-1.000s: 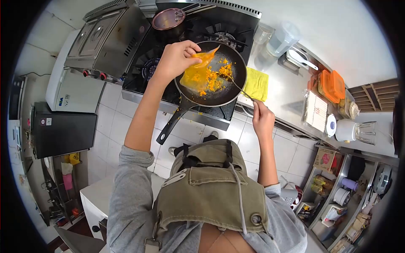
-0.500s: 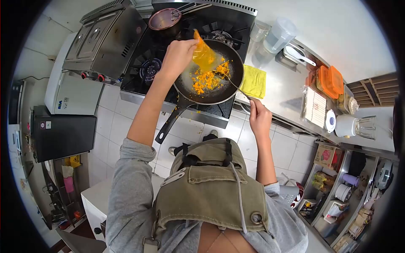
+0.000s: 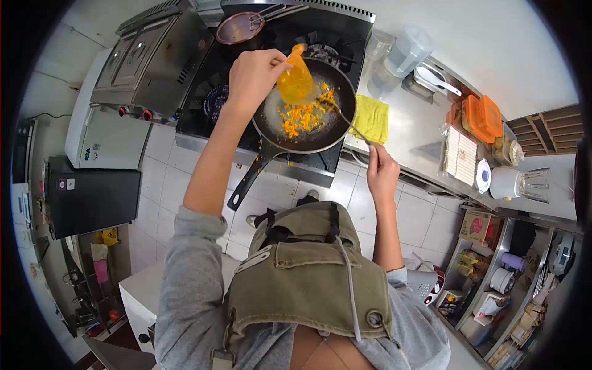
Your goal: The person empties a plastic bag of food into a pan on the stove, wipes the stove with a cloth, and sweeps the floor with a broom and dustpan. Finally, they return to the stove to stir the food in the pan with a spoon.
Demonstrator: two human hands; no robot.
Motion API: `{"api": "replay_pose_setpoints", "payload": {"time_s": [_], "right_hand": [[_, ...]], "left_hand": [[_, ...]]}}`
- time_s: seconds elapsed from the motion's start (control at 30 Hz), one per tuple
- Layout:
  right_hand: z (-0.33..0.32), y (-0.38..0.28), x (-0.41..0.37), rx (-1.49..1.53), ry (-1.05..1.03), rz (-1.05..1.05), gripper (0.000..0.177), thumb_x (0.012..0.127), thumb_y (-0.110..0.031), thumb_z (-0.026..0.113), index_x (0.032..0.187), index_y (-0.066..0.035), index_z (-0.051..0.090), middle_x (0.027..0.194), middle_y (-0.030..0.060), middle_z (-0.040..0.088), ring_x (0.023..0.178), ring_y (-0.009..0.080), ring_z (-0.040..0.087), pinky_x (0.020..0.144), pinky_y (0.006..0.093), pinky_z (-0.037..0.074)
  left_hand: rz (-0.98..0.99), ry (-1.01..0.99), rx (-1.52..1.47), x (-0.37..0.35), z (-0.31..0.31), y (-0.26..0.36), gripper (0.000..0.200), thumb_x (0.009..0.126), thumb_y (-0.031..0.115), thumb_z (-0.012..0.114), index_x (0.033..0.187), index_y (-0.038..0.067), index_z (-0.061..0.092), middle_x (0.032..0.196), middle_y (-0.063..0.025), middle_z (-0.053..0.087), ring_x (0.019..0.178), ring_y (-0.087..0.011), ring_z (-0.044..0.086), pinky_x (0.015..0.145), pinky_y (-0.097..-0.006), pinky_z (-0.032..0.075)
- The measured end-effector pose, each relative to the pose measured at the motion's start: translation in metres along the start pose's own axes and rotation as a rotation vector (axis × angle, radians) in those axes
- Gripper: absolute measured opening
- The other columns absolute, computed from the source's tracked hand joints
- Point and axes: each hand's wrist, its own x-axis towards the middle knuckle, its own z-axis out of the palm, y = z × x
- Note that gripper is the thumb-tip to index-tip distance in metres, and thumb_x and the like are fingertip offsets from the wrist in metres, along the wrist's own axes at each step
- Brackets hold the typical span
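My left hand [image 3: 254, 75] pinches the upper part of a clear plastic bag [image 3: 295, 81] with orange bits inside. The bag hangs mouth-up over a black frying pan [image 3: 311, 143] on the stove. In my right hand [image 3: 383, 171] is the end of a thin-handled metal spoon [image 3: 356, 127], fingers closed round it. Its head reaches into the pan beside the bag's lower end, partly lost among the orange pieces. Small chopped orange pieces [image 3: 301, 121] lie across the middle of the pan. The pan's handle [image 3: 246, 183] points toward me, held by neither hand.
A copper-coloured pot [image 3: 237, 29] with utensils stands on the back left of the stove [image 3: 200, 132]. On the counter to the right are a yellow cloth [image 3: 371, 120], a pitcher [image 3: 410, 49], orange-lidded containers [image 3: 482, 120] and a blender [image 3: 524, 185]. Orange crumbs lie along the stove's front.
My left hand has shifted slightly left and up, and the bag has tilted and bulged differently. The spoon and my right hand have moved slightly to the right.
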Motion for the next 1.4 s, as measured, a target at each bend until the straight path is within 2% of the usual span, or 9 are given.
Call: {"api": "replay_pose_setpoints", "payload": {"time_s": [0.1,0.4,0.47,0.6,0.73,0.77,0.8,0.9,1.4], "right_hand": [[0.001,0.003,0.002,0.032,0.089,-0.039,0.015,0.086,-0.017,0.053,0.088,-0.006,0.064,0.061,0.0197,0.056,0.055,0.0361,0.056,0.051,0.0404,0.043],[0.003,-0.008,0.01,-0.135,0.046,-0.092,0.015,0.086,-0.017,0.054,0.084,-0.006,0.064,0.057,0.0176,0.057,0.051,0.0345,0.056,0.048,0.0411,0.042],[0.003,-0.014,0.014,-0.1,0.039,-0.075,0.016,0.086,-0.017,0.054,0.084,-0.005,0.064,0.056,0.0173,0.056,0.05,0.0346,0.056,0.048,0.0416,0.042],[0.008,-0.013,0.014,-0.001,-0.002,0.034,0.02,0.088,-0.018,0.052,0.084,-0.003,0.063,0.055,0.0186,0.054,0.048,0.0366,0.052,0.046,0.0395,0.04],[0.022,0.019,0.004,0.256,-0.007,0.135,0.023,0.089,-0.02,0.05,0.095,-0.002,0.064,0.059,0.0178,0.054,0.05,0.0185,0.05,0.051,0.0332,0.039],[0.029,0.032,0.002,0.373,-0.012,0.169,0.025,0.09,-0.021,0.05,0.099,-0.002,0.064,0.056,0.0065,0.052,0.053,0.0074,0.039,0.05,0.0278,0.032],[0.027,0.035,0.0,0.374,-0.008,0.172,0.025,0.09,-0.021,0.05,0.099,-0.002,0.064,0.056,0.0065,0.052,0.053,0.0074,0.039,0.05,0.0278,0.032],[0.028,0.043,0.0,0.673,-0.11,0.462,0.027,0.093,-0.023,0.046,0.1,-0.004,0.064,0.056,-0.0101,0.027,0.049,0.0012,0.021,0.045,0.0211,0.015],[0.003,0.049,0.036,0.7,-0.21,0.254,0.027,0.093,-0.024,0.049,0.102,-0.004,0.064,0.063,-0.0098,0.035,0.055,0.0018,0.026,0.05,0.0188,0.021]], "left_hand": [[0.133,0.046,0.135,0.01,-0.004,-0.003,0.015,0.077,0.02,0.062,0.086,0.01,0.068,0.076,-0.0102,0.066,0.071,-0.0271,0.063,0.064,-0.0335,0.05],[-0.012,0.124,0.276,-0.015,-0.022,-0.011,0.017,0.073,0.027,0.068,0.081,0.013,0.069,0.076,-0.0106,0.065,0.069,-0.0273,0.062,0.062,-0.0348,0.048],[0.079,0.224,0.17,-0.017,-0.013,-0.023,0.02,0.074,0.027,0.067,0.079,0.008,0.068,0.076,-0.0107,0.066,0.067,-0.0273,0.062,0.062,-0.0337,0.048],[0.017,0.123,-0.095,-0.012,-0.01,-0.038,0.021,0.072,0.013,0.069,0.09,0.002,0.066,0.077,-0.0122,0.066,0.068,-0.021,0.065,0.064,-0.0273,0.05],[-0.11,-0.064,-0.452,-0.006,-0.014,-0.052,0.027,0.075,0.004,0.067,0.1,-0.003,0.061,0.088,-0.009,0.066,0.078,-0.0116,0.062,0.072,-0.0241,0.049],[-0.107,-0.066,-0.45,-0.006,-0.016,-0.052,0.027,0.075,0.004,0.067,0.1,-0.003,0.061,0.088,-0.009,0.066,0.078,-0.0116,0.062,0.072,-0.0241,0.049],[-0.115,-0.08,-0.507,-0.005,-0.02,-0.048,0.028,0.076,0.002,0.065,0.104,-0.003,0.059,0.093,-0.0083,0.065,0.082,-0.0111,0.061,0.076,-0.0242,0.048],[-0.108,-0.129,-0.607,-0.003,-0.03,-0.041,0.032,0.079,-0.001,0.062,0.11,-0.002,0.056,0.101,-0.0075,0.062,0.09,-0.011,0.058,0.082,-0.0244,0.046],[-0.102,-0.299,-0.773,0.003,-0.068,-0.048,0.04,0.079,-0.001,0.061,0.118,0.0,0.051,0.113,-0.0081,0.059,0.101,-0.0137,0.056,0.09,-0.0271,0.043]]}}
